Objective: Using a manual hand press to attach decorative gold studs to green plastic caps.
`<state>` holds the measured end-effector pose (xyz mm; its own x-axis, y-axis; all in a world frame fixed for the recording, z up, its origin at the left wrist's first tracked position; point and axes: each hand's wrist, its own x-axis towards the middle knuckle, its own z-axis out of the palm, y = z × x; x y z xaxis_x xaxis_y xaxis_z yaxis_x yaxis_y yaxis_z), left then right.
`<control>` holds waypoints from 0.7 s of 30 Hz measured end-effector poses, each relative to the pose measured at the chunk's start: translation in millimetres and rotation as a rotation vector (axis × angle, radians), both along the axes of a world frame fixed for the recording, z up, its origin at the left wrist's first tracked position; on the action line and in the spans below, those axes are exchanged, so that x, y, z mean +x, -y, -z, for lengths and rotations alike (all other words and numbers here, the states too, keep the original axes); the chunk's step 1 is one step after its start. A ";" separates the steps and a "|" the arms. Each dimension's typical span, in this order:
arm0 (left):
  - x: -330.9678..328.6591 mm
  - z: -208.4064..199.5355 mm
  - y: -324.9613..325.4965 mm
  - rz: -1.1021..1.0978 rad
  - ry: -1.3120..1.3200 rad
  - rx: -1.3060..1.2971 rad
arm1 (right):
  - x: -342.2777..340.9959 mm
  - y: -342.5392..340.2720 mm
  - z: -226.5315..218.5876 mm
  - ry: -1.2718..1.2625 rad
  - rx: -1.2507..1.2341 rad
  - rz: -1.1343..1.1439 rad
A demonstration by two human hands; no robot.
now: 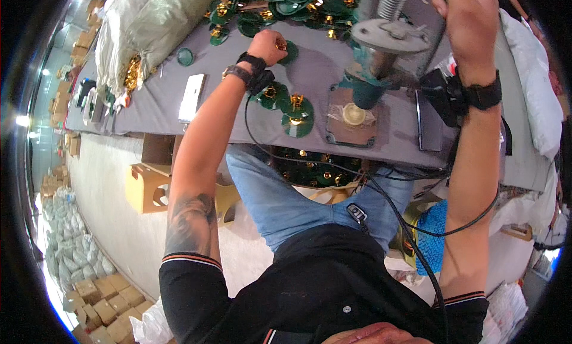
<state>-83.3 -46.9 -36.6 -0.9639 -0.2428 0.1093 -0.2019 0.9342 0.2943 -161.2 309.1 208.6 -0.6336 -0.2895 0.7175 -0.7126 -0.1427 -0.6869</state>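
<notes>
My left hand (266, 47) is closed at the edge of a pile of dark green round discs. Its fingers pinch a green disc with a gold piece (289, 53), partly hidden by the hand. Beside that wrist, more green discs with gold pieces (297, 113) lie overlapping on the table. My right hand (471, 22) is raised beside the hand press (390, 40), fingers curled at the top edge of the picture; what they grip is cut off. Under the press head, a cream round seat (354, 114) sits on a brown base plate (339, 129); no disc shows on it.
The grey-covered table (161, 108) carries a large woven sack (146, 31), a white phone (191, 98) and a dark phone (429, 123). A loose disc (186, 57) lies near the sack. Below the edge, a box of discs (316, 168) stands before my knees. Black cables cross my lap.
</notes>
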 end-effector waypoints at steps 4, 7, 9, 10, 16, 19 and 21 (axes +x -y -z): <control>9.5 -61.7 -109.8 0.267 0.015 0.488 | -11.7 -11.1 7.1 -0.012 -0.027 -0.085; 21.2 -41.3 -164.1 0.622 -0.146 0.482 | -8.6 -5.2 6.3 0.012 -0.081 -0.036; 23.2 -26.0 -186.6 0.563 -0.096 0.496 | -14.1 -4.4 9.1 -0.004 -0.088 -0.056; 24.8 -18.9 -192.1 0.511 -0.043 0.506 | -12.1 -4.5 7.8 -0.022 -0.100 -0.068; 34.2 -31.2 -207.7 0.431 0.009 0.502 | -2.3 -60.3 36.6 -0.260 0.047 -0.067; 49.7 -22.8 -194.7 0.444 -0.069 0.510 | 101.8 -97.0 77.4 -0.189 0.141 -0.018; 47.7 -35.7 -202.5 0.478 -0.049 0.531 | 136.1 -130.2 193.6 -0.307 -0.154 0.070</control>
